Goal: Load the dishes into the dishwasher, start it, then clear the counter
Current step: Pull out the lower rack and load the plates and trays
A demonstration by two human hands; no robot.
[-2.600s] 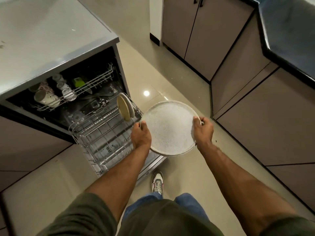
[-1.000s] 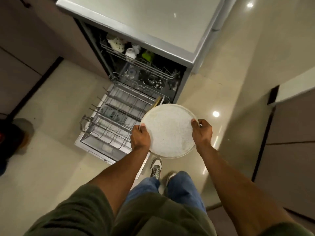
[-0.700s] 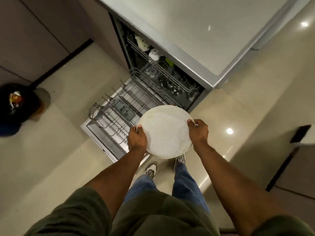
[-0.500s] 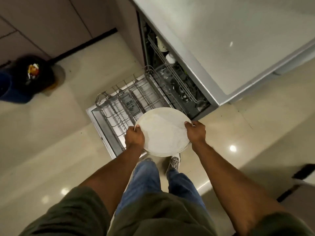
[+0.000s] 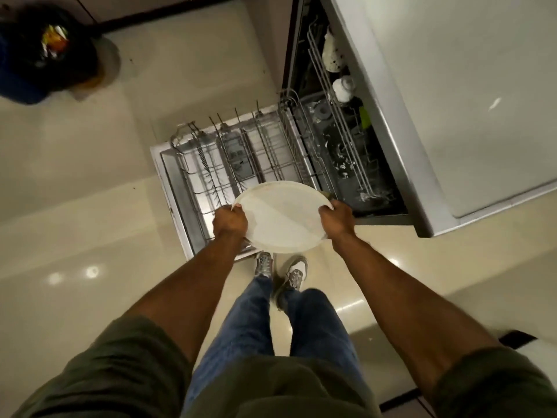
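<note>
My sleeves (image 5: 120,372) are olive green, short, loose and creased, well back from my left hand (image 5: 230,221) and right hand (image 5: 336,220). Below the hands are blue jeans (image 5: 247,321) and grey-and-white laced sneakers (image 5: 295,271).

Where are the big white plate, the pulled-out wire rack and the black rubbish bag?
Large round white plate (image 5: 280,218): head view, flat middle.
Pulled-out metal wire rack (image 5: 268,152): head view, middle floor wires.
Black rubbish bag (image 5: 75,61): head view, right side.

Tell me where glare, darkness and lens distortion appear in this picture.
Head view: lamp glare spots dot the floor; the dishwasher interior is dark, its contents hard to read; the wide lens stretches the sleeves toward the bottom corners; the plate looks slightly soft.
</note>
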